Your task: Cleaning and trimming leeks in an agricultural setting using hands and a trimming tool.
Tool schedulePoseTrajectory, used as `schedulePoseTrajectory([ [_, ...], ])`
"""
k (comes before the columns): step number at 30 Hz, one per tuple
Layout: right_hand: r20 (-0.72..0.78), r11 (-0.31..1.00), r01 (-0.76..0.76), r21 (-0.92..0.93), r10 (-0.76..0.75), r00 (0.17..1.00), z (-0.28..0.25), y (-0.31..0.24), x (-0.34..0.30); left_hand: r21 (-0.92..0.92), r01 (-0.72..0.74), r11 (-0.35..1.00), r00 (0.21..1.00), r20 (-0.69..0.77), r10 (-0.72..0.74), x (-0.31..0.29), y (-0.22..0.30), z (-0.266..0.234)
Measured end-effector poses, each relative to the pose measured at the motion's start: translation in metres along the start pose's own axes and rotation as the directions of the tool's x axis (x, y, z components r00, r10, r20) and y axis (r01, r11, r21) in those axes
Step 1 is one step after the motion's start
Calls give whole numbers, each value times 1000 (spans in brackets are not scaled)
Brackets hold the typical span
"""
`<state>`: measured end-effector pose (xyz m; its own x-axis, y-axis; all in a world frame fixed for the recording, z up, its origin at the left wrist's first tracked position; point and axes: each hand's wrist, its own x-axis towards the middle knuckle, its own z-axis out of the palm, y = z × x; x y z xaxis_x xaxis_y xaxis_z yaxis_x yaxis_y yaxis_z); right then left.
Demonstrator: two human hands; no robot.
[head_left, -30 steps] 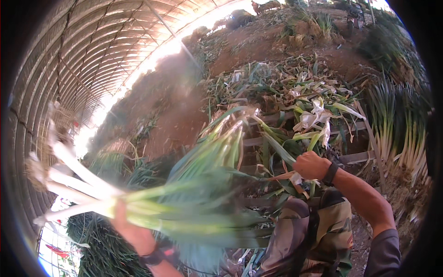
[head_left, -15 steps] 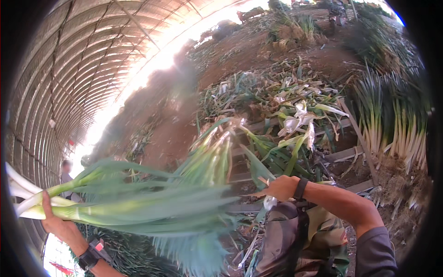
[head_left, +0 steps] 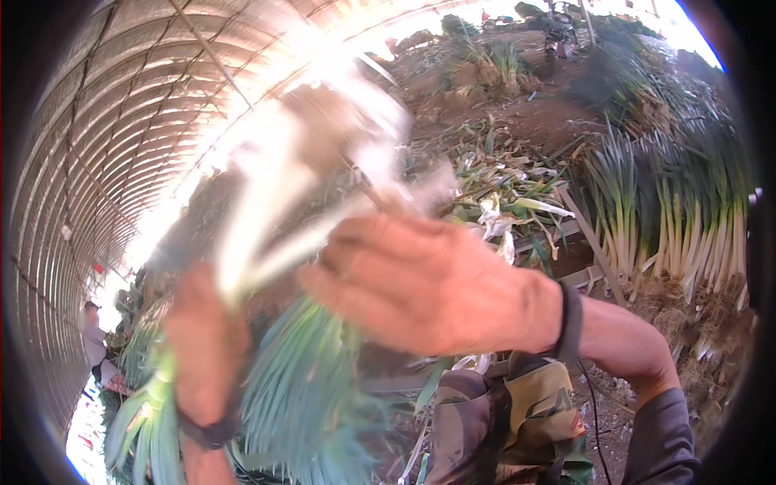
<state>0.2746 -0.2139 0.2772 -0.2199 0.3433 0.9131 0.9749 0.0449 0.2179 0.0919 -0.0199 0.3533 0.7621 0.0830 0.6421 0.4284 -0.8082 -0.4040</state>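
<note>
My left hand, smeared by motion, is wrapped round several large green onions. Their white stalks slant up and away from me in a bright blur, while their green leaves hang below the hand. Reaching across from the right, my right hand has its back toward me and its fingers bent together beside the white stalks. A thin dark thing shows near its fingertips, too blurred to name. Between my forearms spreads a bundle of blue-green onion leaves.
Standing onions with rooty bottoms line the right side, behind a wooden bar. Peeled leaf scraps cover the ground ahead. A person is at the far left under the arched roof. A motorcycle stands far back.
The held onions have swung from lying sideways to pointing up and away. My left hand has come inward to the right; my right hand has moved up and left to the white stalks.
</note>
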Motion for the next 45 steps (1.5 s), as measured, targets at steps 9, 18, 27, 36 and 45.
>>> schedulePoseTrajectory([
  [9,611,986,-118,119,21,791,67,-5,-125,-122,-454,882,804,369,466,-94,84,104],
  [18,489,950,-309,45,249,836,44,21,-196,-299,-612,732,683,266,680,-43,142,133],
  [27,81,610,-754,-244,787,611,-74,104,-228,-67,-789,611,601,-293,743,131,278,114],
  [36,-194,-95,-988,-122,978,-70,-202,238,-374,-503,-620,602,739,-118,663,73,272,200],
  [45,-52,-237,-429,-871,915,-399,-209,178,-579,-684,-12,730,736,488,470,-59,198,314],
])
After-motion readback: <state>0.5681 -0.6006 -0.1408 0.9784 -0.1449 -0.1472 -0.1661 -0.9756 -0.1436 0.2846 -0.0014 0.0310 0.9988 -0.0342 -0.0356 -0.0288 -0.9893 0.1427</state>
